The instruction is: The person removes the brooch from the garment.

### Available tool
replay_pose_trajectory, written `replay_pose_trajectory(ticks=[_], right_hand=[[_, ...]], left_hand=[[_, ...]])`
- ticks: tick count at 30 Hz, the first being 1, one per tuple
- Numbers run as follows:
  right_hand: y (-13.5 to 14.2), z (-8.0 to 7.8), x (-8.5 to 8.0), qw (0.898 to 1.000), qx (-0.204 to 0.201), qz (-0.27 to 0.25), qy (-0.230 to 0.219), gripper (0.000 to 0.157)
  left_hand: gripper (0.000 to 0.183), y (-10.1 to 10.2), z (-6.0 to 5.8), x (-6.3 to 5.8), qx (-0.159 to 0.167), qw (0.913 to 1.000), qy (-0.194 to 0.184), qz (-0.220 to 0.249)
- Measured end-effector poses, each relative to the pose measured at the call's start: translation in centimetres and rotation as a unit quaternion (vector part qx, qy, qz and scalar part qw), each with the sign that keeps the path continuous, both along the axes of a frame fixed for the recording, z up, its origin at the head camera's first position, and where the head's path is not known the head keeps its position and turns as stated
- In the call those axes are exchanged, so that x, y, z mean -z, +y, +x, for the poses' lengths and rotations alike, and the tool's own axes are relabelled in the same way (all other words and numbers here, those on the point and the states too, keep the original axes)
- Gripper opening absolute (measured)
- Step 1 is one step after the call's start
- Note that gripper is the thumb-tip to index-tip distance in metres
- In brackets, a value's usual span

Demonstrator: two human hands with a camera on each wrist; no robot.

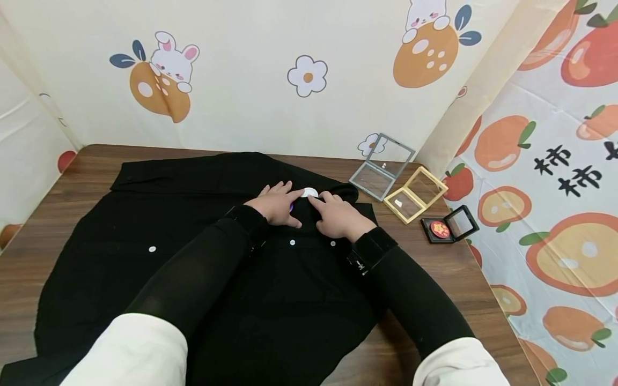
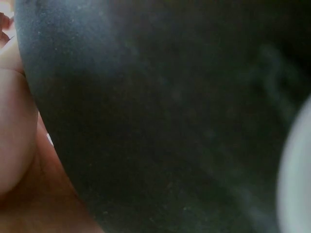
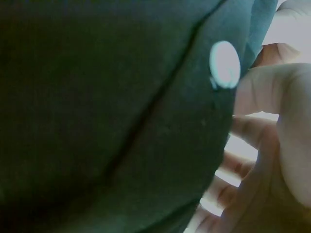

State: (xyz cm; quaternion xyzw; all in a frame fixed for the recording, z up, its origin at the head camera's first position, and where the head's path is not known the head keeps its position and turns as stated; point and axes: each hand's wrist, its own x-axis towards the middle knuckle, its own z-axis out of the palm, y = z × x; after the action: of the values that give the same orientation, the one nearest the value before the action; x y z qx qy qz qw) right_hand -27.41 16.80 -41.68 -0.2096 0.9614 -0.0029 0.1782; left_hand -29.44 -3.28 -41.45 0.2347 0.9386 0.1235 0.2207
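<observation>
A black button-up garment (image 1: 270,311) lies spread over the wooden table, with small white buttons on it. On its upper part my left hand (image 1: 277,205) rests with fingers spread, the thumb pointing toward the right hand. Opposite it, my right hand (image 1: 338,217) touches the cloth with its fingers extended. Between the two hands shows a small white round piece (image 1: 309,192) at the collar, and a bit of purple peeks out by the left hand. Dark cloth fills most of the left wrist view. A white button (image 3: 225,64) sits beside my right thumb in the right wrist view.
At the right of the table stand a grey folding frame (image 1: 369,182), a yellow folding frame (image 1: 406,209) and a black case (image 1: 427,230) holding a red badge with a star (image 1: 440,230). A printed curtain (image 1: 251,96) hangs behind the table and along its sides.
</observation>
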Motion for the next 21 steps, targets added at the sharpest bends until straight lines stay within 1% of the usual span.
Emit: replay_pose_trajectory(ticks=[4, 9, 11, 15, 21], right_hand=[[0.2, -0.5, -0.4, 0.999, 0.009, -0.037, 0.001, 0.068], [0.4, -1.5, -0.6, 0.996, 0.042, -0.079, 0.009, 0.068], [0.4, -2.0, -0.6, 0.995, 0.053, -0.089, 0.016, 0.065], [0.4, -3.1, -0.5, 0.991, 0.062, -0.117, 0.025, 0.056], [0.3, -4.2, -0.7, 0.985, 0.081, -0.151, 0.025, 0.045]], left_hand=[[0.095, -0.1, 0.0, 0.0, 0.001, 1.0000, 0.004, 0.004], [0.098, 0.0, 0.1, 0.1, -0.001, 0.9999, 0.006, 0.013], [0.101, 0.0, 0.0, 0.1, -0.002, 0.9998, 0.009, 0.016], [0.106, -0.1, 0.0, 0.2, -0.009, 0.9997, 0.014, 0.016], [0.105, -0.1, 0.0, 0.3, -0.013, 0.9997, 0.017, 0.007]])
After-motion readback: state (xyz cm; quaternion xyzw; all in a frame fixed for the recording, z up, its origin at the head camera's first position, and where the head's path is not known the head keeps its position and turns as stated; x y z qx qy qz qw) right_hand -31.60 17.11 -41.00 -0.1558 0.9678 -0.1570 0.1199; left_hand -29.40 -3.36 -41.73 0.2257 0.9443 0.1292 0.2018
